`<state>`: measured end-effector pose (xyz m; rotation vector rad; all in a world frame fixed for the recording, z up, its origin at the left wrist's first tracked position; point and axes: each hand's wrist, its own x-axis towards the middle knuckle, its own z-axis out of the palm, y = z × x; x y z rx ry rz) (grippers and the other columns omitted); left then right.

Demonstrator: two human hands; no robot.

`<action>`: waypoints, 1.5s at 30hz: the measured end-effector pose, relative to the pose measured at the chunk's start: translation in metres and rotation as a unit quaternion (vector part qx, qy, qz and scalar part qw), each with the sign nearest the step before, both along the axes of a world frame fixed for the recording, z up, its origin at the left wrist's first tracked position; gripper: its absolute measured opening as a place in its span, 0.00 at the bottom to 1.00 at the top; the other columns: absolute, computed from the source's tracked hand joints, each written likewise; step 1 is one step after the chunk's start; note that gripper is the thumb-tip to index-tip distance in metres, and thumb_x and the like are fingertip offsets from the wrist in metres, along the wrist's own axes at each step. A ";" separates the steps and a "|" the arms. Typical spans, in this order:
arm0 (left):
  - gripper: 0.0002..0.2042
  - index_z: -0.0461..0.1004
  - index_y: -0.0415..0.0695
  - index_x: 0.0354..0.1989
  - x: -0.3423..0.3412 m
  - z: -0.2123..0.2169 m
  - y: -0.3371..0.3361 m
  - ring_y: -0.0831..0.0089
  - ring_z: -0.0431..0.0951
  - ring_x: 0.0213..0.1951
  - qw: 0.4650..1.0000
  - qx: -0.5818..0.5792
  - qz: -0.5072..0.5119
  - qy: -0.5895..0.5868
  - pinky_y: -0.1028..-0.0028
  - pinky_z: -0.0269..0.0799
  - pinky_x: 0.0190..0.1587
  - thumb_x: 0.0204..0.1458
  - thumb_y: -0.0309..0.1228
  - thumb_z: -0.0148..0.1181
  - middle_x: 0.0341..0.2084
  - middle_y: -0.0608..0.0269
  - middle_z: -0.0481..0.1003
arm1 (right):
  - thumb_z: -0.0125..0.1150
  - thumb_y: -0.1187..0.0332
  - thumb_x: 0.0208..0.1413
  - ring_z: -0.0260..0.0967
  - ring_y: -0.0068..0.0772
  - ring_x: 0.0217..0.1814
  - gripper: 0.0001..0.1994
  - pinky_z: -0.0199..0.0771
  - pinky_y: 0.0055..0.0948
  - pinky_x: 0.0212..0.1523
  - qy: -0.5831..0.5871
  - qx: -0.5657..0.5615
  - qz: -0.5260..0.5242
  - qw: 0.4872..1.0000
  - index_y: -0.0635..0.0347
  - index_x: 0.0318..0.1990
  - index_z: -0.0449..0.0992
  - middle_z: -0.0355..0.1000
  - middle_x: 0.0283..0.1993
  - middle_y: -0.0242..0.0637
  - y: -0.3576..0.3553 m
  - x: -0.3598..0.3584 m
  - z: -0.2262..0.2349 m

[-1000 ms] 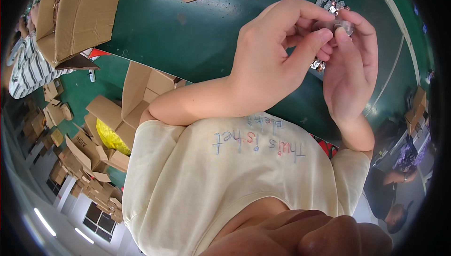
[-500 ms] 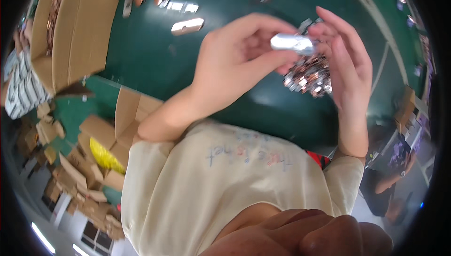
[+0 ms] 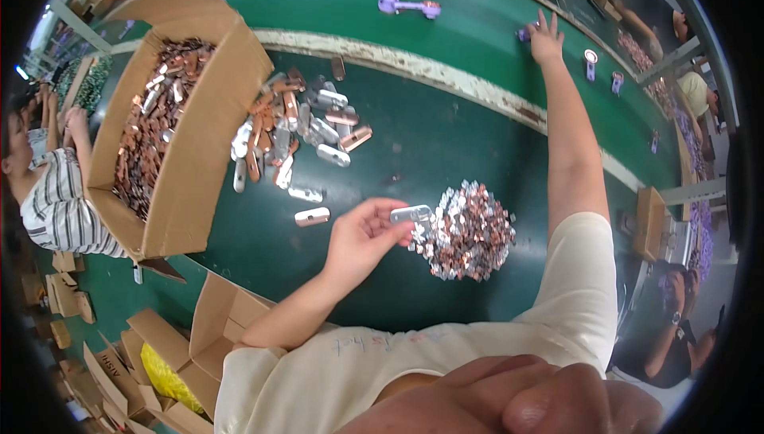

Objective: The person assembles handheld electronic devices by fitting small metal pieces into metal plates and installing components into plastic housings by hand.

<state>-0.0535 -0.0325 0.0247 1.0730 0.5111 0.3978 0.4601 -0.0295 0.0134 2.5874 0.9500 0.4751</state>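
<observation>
My left hand [image 3: 360, 237] pinches a silver oblong metal plate [image 3: 410, 214] with rounded ends, held at the left edge of a heap of small shiny silver and copper pieces [image 3: 473, 235]. Far out over the green belt [image 3: 477, 4] reaches my right hand [image 3: 546, 42], its fingers spread. Beside its thumb lies a small purple part [image 3: 523, 35]; whether they touch I cannot tell. To the left of my left hand, one copper-toned plate [image 3: 312, 217] lies apart from a loose pile of silver and copper plates [image 3: 278, 128].
A cardboard box [image 3: 187, 187] full of similar plates stands at the left. A pale ledge [image 3: 398, 56] separates the table from the belt, which carries several purple parts, one a long purple piece [image 3: 410, 4]. Other people work along both sides. Open cartons [image 3: 215, 315] stand lower left.
My hands were together over the heap around a silver plate. Now the right hand has left it and stretched far forward to the belt, while the left keeps a plate lower down.
</observation>
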 end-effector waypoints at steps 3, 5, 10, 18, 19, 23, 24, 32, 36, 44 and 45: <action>0.12 0.67 0.33 0.41 0.003 0.007 0.004 0.79 0.75 0.28 1.000 0.011 -0.011 0.021 0.82 0.71 0.32 0.47 0.19 0.56 0.27 0.60 0.73 | 0.43 0.68 0.54 0.47 0.48 0.62 0.12 0.53 0.50 0.55 -0.086 0.035 0.081 0.992 0.52 0.45 0.69 0.57 0.56 0.41 -0.025 -0.009 0.004; 0.12 0.68 0.34 0.42 0.003 0.010 0.004 0.78 0.75 0.27 1.000 0.005 -0.003 0.017 0.82 0.71 0.32 0.48 0.19 0.55 0.25 0.62 0.73 | 0.48 0.69 0.51 0.65 0.41 0.42 0.08 0.63 0.39 0.43 -0.137 0.093 0.222 0.961 0.57 0.39 0.68 0.67 0.35 0.38 -0.040 -0.041 0.014; 0.11 0.67 0.34 0.42 0.000 0.015 -0.001 0.79 0.75 0.27 0.999 -0.008 -0.008 0.030 0.82 0.71 0.32 0.48 0.19 0.55 0.24 0.62 0.73 | 0.55 0.67 0.48 0.65 0.37 0.38 0.08 0.64 0.32 0.37 -0.025 0.103 0.328 0.939 0.56 0.35 0.67 0.66 0.32 0.36 -0.103 -0.185 0.033; 0.14 0.66 0.30 0.43 0.001 0.024 -0.009 0.74 0.76 0.30 0.997 0.040 -0.055 0.025 0.79 0.74 0.34 0.46 0.16 0.56 0.29 0.55 0.73 | 0.63 0.58 0.42 0.56 0.43 0.54 0.27 0.57 0.37 0.54 0.122 0.221 0.289 0.924 0.48 0.53 0.66 0.60 0.53 0.38 -0.176 -0.235 0.024; 0.15 0.66 0.29 0.43 -0.001 0.027 -0.012 0.72 0.76 0.30 0.997 0.054 -0.053 0.026 0.77 0.75 0.34 0.45 0.15 0.56 0.30 0.54 0.73 | 0.61 0.57 0.43 0.54 0.43 0.57 0.27 0.55 0.37 0.56 0.132 0.212 0.259 0.933 0.46 0.54 0.65 0.59 0.56 0.37 -0.182 -0.232 0.018; 0.14 0.67 0.30 0.43 -0.004 0.032 -0.016 0.73 0.76 0.29 0.996 0.083 -0.039 -0.005 0.79 0.74 0.34 0.46 0.15 0.55 0.29 0.55 0.73 | 0.57 0.62 0.50 0.67 0.41 0.44 0.17 0.65 0.31 0.44 0.241 0.292 0.245 0.893 0.57 0.46 0.67 0.68 0.44 0.42 -0.189 -0.233 -0.002; 0.13 0.68 0.30 0.42 -0.005 0.033 -0.017 0.73 0.76 0.29 0.995 0.091 -0.039 -0.006 0.79 0.74 0.34 0.46 0.15 0.55 0.29 0.55 0.74 | 0.56 0.65 0.52 0.69 0.35 0.37 0.14 0.67 0.27 0.38 0.273 0.342 0.237 0.868 0.60 0.45 0.67 0.69 0.39 0.42 -0.189 -0.240 -0.004; 0.14 0.66 0.29 0.43 -0.018 0.032 -0.021 0.69 0.77 0.33 0.986 0.152 -0.056 -0.024 0.76 0.75 0.37 0.46 0.14 0.52 0.32 0.52 0.73 | 0.58 0.79 0.43 0.65 0.39 0.40 0.14 0.68 0.29 0.36 0.409 0.301 0.418 0.753 0.69 0.41 0.70 0.65 0.43 0.50 -0.167 -0.366 0.084; 0.15 0.64 0.28 0.45 -0.023 0.034 -0.023 0.67 0.76 0.36 0.986 0.140 -0.081 -0.035 0.74 0.75 0.39 0.46 0.12 0.50 0.36 0.51 0.72 | 0.61 0.80 0.37 0.65 0.40 0.37 0.17 0.68 0.28 0.33 0.379 0.282 0.479 0.740 0.69 0.40 0.70 0.66 0.39 0.47 -0.158 -0.378 0.082; 0.14 0.69 0.32 0.39 -0.023 0.037 -0.025 0.77 0.77 0.31 0.995 0.075 -0.056 -0.022 0.80 0.74 0.34 0.42 0.16 0.58 0.28 0.58 0.75 | 0.58 0.80 0.41 0.64 0.43 0.42 0.16 0.66 0.32 0.41 0.404 0.261 0.446 0.754 0.66 0.42 0.69 0.65 0.43 0.47 -0.159 -0.382 0.080; 0.13 0.69 0.33 0.38 -0.022 0.037 -0.025 0.78 0.77 0.30 0.993 0.103 -0.050 -0.029 0.80 0.74 0.33 0.42 0.18 0.59 0.27 0.59 0.75 | 0.58 0.80 0.41 0.64 0.43 0.42 0.16 0.66 0.32 0.41 0.406 0.260 0.445 0.754 0.66 0.42 0.69 0.65 0.43 0.47 -0.160 -0.383 0.081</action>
